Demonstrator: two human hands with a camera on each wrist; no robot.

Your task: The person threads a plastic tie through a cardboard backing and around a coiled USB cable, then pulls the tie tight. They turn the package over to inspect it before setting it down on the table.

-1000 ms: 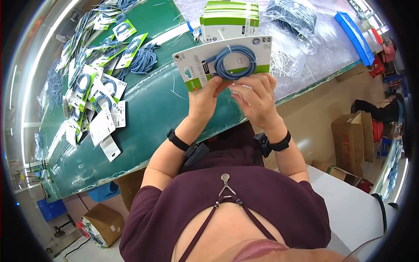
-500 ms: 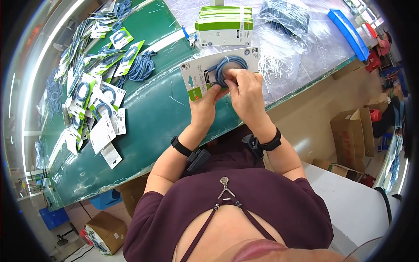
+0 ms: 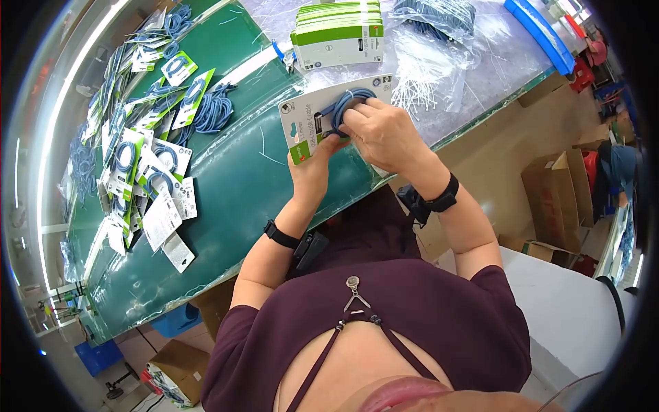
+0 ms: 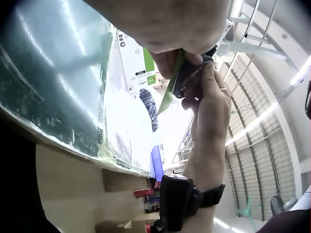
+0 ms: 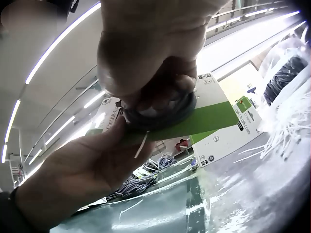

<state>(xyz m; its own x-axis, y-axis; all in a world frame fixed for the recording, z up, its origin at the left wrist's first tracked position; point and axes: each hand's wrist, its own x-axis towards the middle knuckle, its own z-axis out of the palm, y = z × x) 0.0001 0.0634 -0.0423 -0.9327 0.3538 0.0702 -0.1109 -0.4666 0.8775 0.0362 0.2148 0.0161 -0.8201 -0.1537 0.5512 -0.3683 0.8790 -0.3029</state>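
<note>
A white-and-green printed card (image 3: 295,123) with a coiled blue cable (image 3: 340,113) on its front is held up above the green table. My left hand (image 3: 312,172) grips the card by its lower edge, thumb on the front beside the coil. My right hand (image 3: 388,137) is at the coil, its curled fingers holding the cable and covering its right part. In the right wrist view, those fingers reach into the ring of the cable (image 5: 167,116). A thin white tie end (image 5: 142,144) sticks out below the card there. The left hand's fingers behind the card are mostly hidden.
Behind the card stand a stack of similar cards (image 3: 340,53) and blue-handled cutters (image 3: 285,58). White ties (image 3: 419,86), a bag of cables (image 3: 439,17) and a blue tray (image 3: 539,34) lie right. Carded cables (image 3: 147,165) and a loose cable bundle (image 3: 214,113) lie left.
My right hand has moved from the card's lower right edge up onto the coil, its fingers now in the ring. The left hand keeps its hold; the card sits slightly lower in view.
</note>
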